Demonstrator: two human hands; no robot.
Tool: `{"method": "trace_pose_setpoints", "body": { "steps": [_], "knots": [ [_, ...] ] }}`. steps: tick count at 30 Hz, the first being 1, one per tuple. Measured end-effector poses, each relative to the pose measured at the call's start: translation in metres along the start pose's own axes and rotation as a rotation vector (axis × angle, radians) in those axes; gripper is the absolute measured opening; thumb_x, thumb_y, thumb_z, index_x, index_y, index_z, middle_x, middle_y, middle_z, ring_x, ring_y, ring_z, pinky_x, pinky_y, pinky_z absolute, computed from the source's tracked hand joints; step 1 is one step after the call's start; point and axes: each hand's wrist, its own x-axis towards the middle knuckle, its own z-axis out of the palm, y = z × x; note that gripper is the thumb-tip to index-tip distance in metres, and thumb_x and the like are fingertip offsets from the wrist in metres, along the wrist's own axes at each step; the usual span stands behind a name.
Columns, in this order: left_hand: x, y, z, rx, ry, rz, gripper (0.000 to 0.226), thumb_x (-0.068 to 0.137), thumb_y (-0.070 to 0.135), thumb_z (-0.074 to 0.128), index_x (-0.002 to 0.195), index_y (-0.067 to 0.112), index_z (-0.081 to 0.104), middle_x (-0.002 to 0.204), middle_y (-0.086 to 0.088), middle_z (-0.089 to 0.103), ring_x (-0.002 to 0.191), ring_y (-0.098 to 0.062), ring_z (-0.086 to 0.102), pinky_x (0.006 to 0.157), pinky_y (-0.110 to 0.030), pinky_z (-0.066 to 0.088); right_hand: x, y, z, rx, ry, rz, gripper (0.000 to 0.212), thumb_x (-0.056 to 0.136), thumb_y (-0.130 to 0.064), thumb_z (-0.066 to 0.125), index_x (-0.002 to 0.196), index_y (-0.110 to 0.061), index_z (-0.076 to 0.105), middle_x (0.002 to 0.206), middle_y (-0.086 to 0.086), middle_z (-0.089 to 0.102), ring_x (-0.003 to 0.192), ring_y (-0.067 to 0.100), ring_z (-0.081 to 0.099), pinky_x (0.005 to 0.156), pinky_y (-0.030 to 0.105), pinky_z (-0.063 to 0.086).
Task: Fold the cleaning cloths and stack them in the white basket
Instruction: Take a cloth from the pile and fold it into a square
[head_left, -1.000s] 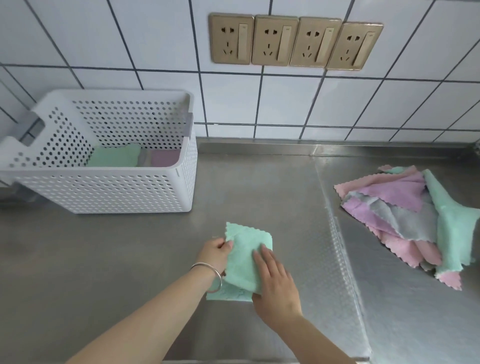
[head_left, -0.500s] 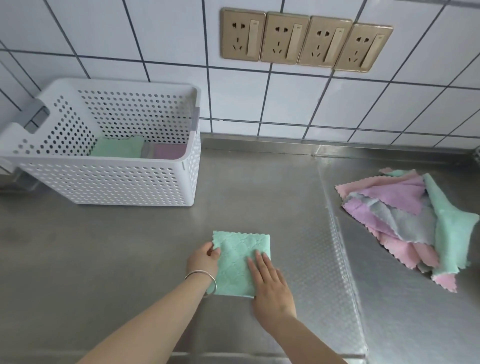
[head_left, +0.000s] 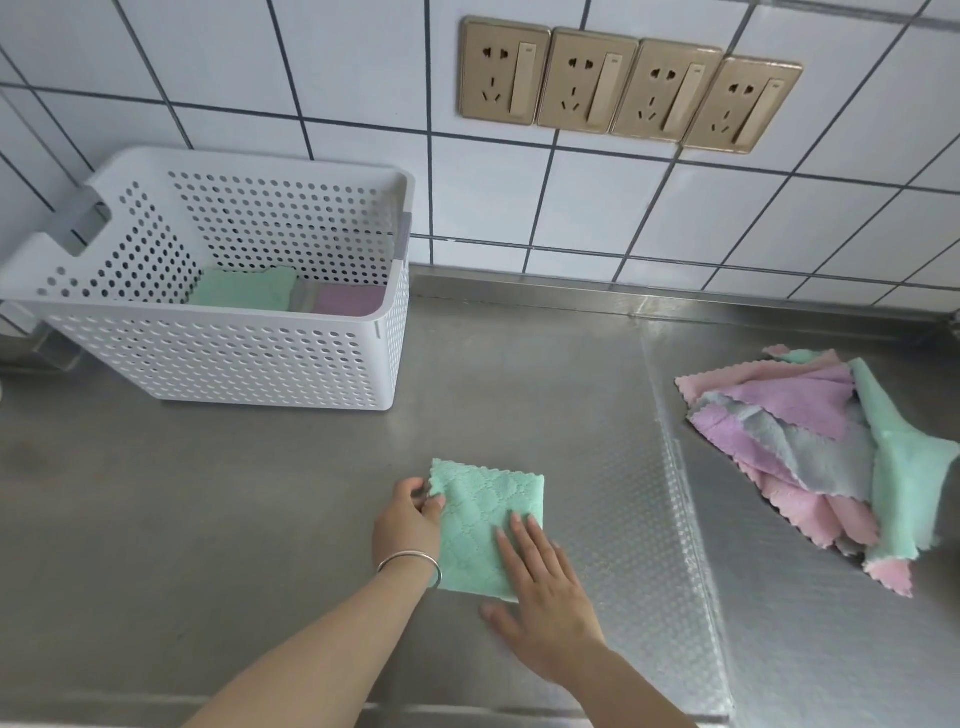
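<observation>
Green cloth (head_left: 485, 525), folded to a small rectangle, lay flat on the steel desk (head_left: 234, 519), its long axis running toward the wall. The left hand (head_left: 410, 525) pinched its near-left edge; the right hand (head_left: 545, 592) pressed flat on it, fingers straight. Folding looked finished; next it needed lifting and carrying left into the basket (head_left: 223, 358), onto the cloths inside. A loose pile (head_left: 810, 447) waited well to the right.

One white basket (head_left: 218, 358), four wall sockets (head_left: 628, 85), one folded green cloth (head_left: 483, 525), two hands (head_left: 410, 525)
</observation>
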Motion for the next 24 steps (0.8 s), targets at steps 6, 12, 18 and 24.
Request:
{"method": "trace_pose_setpoints", "body": {
  "steps": [6,12,18,24],
  "knots": [
    [0.002,-0.004,0.001,0.066,0.054,0.082,0.028,0.086,0.020,0.060,0.113,0.016,0.055,0.112,-0.004,0.062,0.101,-0.028,0.058,0.083,-0.033,0.044,0.005,0.006,-0.010,0.083,0.102,-0.031,0.060,0.089,-0.050,0.033,0.141,-0.020,0.034,0.147,-0.004,0.038,0.136,0.012,0.025,0.109,0.027,0.013],
    [-0.008,-0.018,0.009,0.653,0.047,0.884,0.050,0.083,0.040,0.038,0.127,0.020,0.053,0.134,0.001,0.055,0.123,-0.018,0.041,0.104,-0.042,0.028,0.028,0.009,-0.015,0.026,0.056,0.065,0.054,0.098,-0.043,0.011,0.139,-0.016,0.035,0.147,-0.003,0.031,0.144,0.011,0.005,0.110,0.029,0.007],
    [0.001,-0.036,0.014,0.877,-0.161,0.840,0.067,0.083,0.057,0.033,0.139,0.021,0.035,0.149,-0.006,0.032,0.140,-0.020,0.017,0.110,-0.043,0.009,0.037,0.007,-0.008,-0.010,-0.092,0.085,0.063,0.097,-0.051,0.007,0.140,-0.012,0.032,0.148,0.001,0.033,0.142,0.013,0.007,0.110,0.036,0.008],
    [0.003,-0.034,0.012,0.823,-0.135,0.846,0.066,0.077,0.059,0.037,0.132,0.024,0.046,0.142,-0.004,0.045,0.133,-0.020,0.033,0.107,-0.045,0.023,0.043,0.011,-0.005,0.000,-0.039,0.020,0.059,0.089,-0.051,0.028,0.131,-0.013,0.048,0.138,0.002,0.049,0.133,0.017,0.033,0.108,0.037,0.017]
  ]
}}
